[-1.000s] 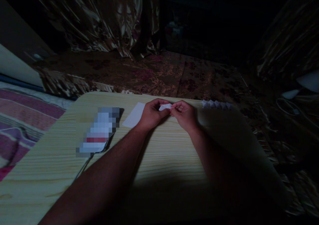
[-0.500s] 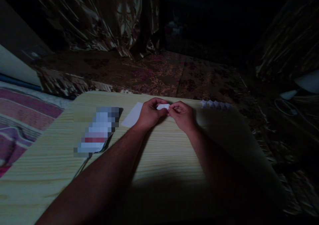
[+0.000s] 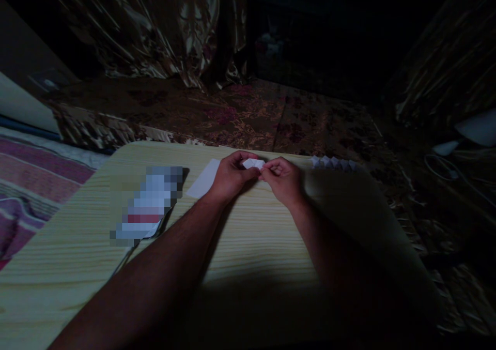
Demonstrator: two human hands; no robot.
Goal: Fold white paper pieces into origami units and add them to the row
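Note:
A small white folded paper (image 3: 253, 163) with creased facets is held between both hands near the far edge of the wooden table (image 3: 256, 236). My left hand (image 3: 231, 177) grips its left side, thumb in front and fingers behind. At its right corner, my right hand (image 3: 283, 179) pinches the paper between thumb and fingertips, the other fingers curled. Beside and partly behind my left hand lies a flat white sheet of paper (image 3: 203, 180). Several small folded paper stars (image 3: 334, 163) stand in a row to the right of my right hand.
On the table's left lies a phone (image 3: 149, 202), its screen pixelated, with a cable (image 3: 123, 261) running toward me. A striped bedspread (image 3: 34, 179) is at the left. Beyond the table is a patterned cloth-covered surface (image 3: 248, 112); a pale lamp-like object (image 3: 478, 128) stands at the right.
Both hands stay on the folded paper, which has turned and tilted slightly so that its creased face shows more. The whole view has shifted a little.

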